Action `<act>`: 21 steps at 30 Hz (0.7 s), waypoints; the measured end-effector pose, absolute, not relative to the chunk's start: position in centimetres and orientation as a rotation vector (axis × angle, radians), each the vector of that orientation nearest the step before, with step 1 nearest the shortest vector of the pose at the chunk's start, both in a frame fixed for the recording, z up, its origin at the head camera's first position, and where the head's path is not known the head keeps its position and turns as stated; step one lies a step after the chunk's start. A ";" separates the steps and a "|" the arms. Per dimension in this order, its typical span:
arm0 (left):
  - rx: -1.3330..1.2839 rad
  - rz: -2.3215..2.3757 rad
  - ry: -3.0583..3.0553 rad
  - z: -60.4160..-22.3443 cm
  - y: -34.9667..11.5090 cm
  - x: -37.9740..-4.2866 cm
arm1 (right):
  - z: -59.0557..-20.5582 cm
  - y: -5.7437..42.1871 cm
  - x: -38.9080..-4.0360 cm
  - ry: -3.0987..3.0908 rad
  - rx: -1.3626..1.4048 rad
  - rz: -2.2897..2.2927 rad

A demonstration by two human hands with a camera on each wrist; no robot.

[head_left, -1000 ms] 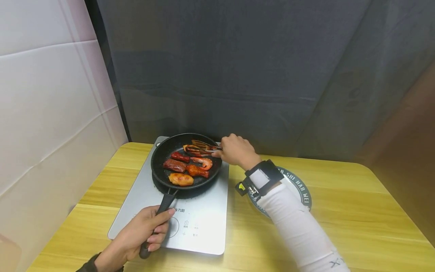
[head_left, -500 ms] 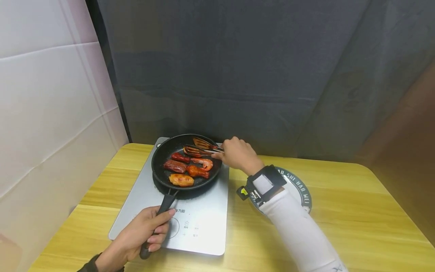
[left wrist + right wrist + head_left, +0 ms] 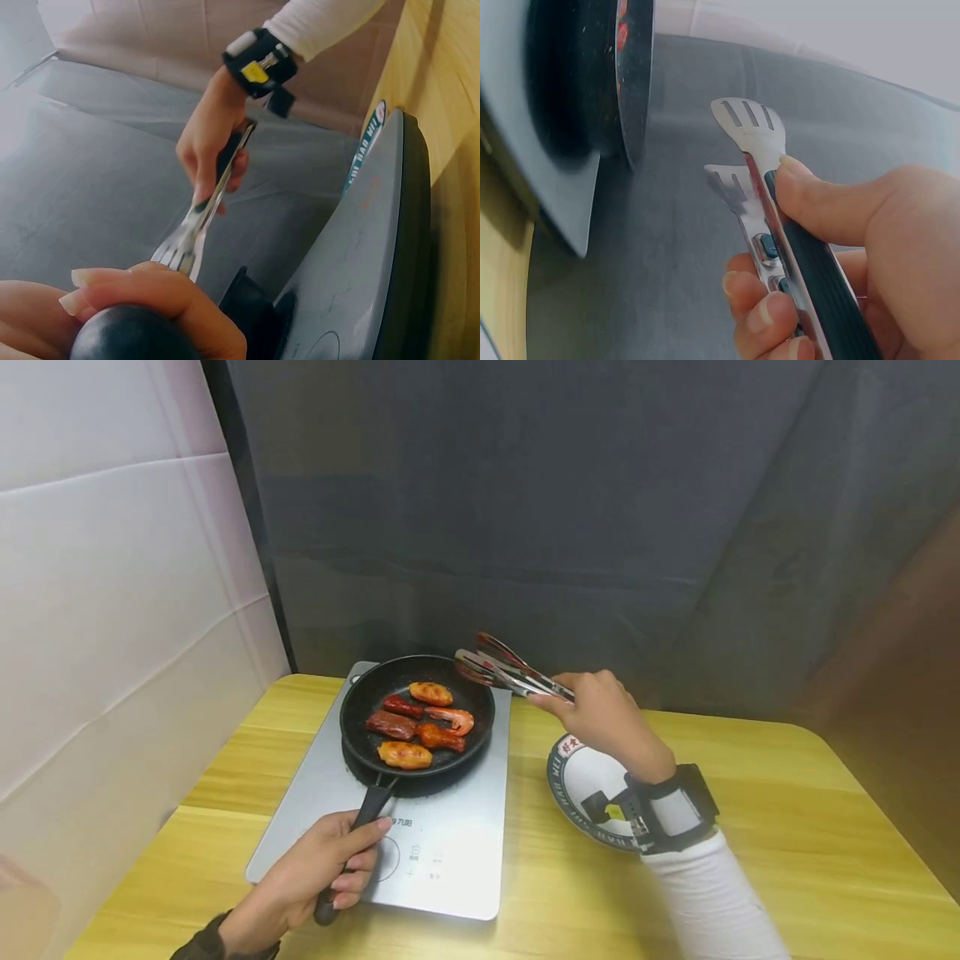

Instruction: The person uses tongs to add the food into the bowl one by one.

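My left hand grips the black handle of a frying pan. In the pan lie two golden chicken wings, one at the back and one in front. Between them are a shrimp, a drumstick, a flat brown piece of meat and a small dark-red piece. My right hand holds slotted metal tongs above the pan's right rim. Their tips stand apart with nothing between them in the right wrist view.
Beneath the pan sits a silver induction cooker on a wooden table. A white plate with a dark lettered rim lies right of it, partly under my right forearm. A grey curtain hangs behind; a pale one stands left.
My right hand has lifted the tongs off the back chicken wing and moved right, uncovering that wing in the pan. My left hand keeps its grip on the handle.
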State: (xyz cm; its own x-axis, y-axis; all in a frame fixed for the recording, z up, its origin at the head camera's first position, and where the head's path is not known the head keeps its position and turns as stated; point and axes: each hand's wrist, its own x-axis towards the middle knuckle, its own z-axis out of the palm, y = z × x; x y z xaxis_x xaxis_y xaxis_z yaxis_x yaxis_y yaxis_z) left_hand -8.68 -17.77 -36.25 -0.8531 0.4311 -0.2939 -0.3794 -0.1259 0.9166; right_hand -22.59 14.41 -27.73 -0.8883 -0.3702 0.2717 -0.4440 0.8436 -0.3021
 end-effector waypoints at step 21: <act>0.027 2.029 1.601 -36.2 -17.7 -8.6 | -32.0 26.8 -16.1 -2.790 0.505 0.510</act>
State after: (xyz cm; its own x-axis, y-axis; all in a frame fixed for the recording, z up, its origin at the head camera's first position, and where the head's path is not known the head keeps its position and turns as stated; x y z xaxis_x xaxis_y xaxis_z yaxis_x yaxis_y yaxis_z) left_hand -8.59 -17.65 -36.21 -0.8488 0.4267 -0.3123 -0.4029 -0.1393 0.9046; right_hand -16.14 26.82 -32.02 -0.9058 -0.2881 0.3108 -0.3794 0.8780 -0.2917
